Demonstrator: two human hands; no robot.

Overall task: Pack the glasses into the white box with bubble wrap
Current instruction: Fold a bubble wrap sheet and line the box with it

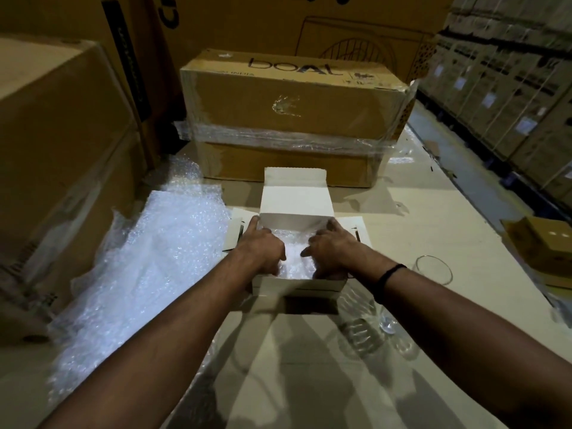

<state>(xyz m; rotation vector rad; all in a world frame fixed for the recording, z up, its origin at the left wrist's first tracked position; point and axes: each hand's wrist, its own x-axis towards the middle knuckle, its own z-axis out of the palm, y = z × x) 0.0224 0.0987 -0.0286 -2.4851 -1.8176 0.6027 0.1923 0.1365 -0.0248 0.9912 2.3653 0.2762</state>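
Note:
The white box (298, 287) stands open in the middle of the work surface, its lid flap (295, 193) raised at the back. Bubble wrap (294, 263) lines its inside. Both my hands are inside the box. My left hand (263, 247) presses on the wrap at the left wall, index finger stretched along that wall. My right hand (332, 249) presses the wrap down at the right wall. Clear glasses stand to the right of the box: one glass (433, 269) further back, and two glasses (360, 334) (388, 323) near my right forearm.
A large loose bubble wrap sheet (161, 252) spreads over the surface to the left. A taped brown carton (294, 119) stands right behind the white box and big cartons (55, 144) rise at left. A small brown box (544, 246) sits at the right edge.

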